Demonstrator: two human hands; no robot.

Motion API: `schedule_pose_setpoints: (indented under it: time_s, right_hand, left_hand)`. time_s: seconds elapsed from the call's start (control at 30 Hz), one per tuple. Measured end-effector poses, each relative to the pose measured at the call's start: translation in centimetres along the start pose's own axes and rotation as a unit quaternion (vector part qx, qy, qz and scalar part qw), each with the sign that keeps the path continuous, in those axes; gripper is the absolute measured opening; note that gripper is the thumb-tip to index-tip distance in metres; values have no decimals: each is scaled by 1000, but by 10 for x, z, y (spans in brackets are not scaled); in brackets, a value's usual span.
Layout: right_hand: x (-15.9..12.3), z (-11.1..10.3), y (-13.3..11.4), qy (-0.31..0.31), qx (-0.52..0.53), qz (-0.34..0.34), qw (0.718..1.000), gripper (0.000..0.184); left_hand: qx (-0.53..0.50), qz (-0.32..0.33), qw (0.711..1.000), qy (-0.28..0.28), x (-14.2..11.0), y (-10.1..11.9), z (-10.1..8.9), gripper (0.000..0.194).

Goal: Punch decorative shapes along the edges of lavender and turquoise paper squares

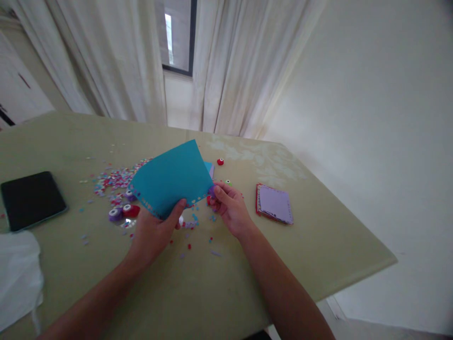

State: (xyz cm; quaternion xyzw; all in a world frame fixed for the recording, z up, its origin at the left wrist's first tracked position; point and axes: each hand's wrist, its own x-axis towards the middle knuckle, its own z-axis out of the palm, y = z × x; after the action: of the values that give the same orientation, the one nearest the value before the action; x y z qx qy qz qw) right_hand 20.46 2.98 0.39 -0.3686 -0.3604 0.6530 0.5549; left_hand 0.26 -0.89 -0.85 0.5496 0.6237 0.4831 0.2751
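Note:
My left hand [155, 231] pinches the lower edge of a teal paper sheet [171, 179], thumb on top; small punched holes run along that edge. My right hand [230, 208] is closed at the sheet's right corner around a small purple punch [211, 191], most of it hidden by my fingers. A second light blue and lilac sheet [209, 167] peeks out behind the teal one. Below both hands lies the pale green table [198, 283].
Scattered paper bits [113, 179] cover the table's middle left. A purple punch [115, 214] and a red punch [130, 210] sit beside my left hand, and another red one [220, 162] is farther back. A stack of punched cards [274, 204] lies right, a dark tablet [31, 199] left, white cloth [17, 274] near.

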Motion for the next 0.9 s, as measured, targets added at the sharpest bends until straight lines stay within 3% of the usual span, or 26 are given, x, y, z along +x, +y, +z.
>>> schedule_pose_setpoints:
  time_s: [0.27,0.47,0.9]
  right_hand:
    - [-1,-1,-1,7,-38,-4,999,51]
    - [-2,1,-2,9,-50,-4,999,54]
    - [-1,3,2,16,-74,-16,997,54]
  left_hand:
    - [-14,-25,999,-22,1,5,1,51]
    - [-18,11,1000,-21,1,5,1,47]
    - [-15,16,999,-36,1,0,3,48]
